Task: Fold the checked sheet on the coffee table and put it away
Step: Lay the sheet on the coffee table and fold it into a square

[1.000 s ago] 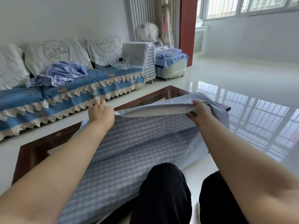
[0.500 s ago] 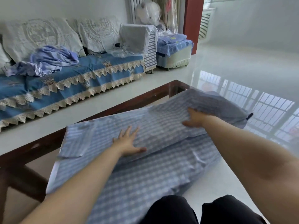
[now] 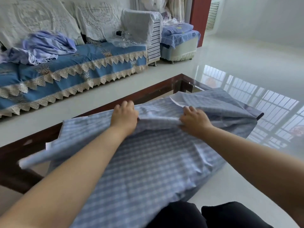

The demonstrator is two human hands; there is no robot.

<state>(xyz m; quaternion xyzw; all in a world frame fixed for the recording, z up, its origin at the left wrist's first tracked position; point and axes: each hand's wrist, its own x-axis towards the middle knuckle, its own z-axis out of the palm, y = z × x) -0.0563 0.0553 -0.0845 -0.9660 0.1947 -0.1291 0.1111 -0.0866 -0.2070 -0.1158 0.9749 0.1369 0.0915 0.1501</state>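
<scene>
Two bare hands work near the middle of a blue-and-white checked cotton sheet that is spread over a dark wooden coffee table with a glass top. The sheet covers most of the table and its near edge hangs down towards the person's dark-trousered knees. The left hand has its fingers curled into a raised fold of cloth, gripping it. The right hand, close beside it, pinches the same fold, with its fingers bent over the edge. At the far right the sheet is partly doubled over, showing a pale underside, and it bunches at the table's corner.

The folding looks to be at an early stage: one layer seems laid over, yet the cloth is wide, rumpled and loose at the left. Several more folds appear to be needed, and putting it away has not begun. Behind the table stands a long sofa with a blue lace-trimmed cover, bearing a crumpled lilac cloth.
</scene>
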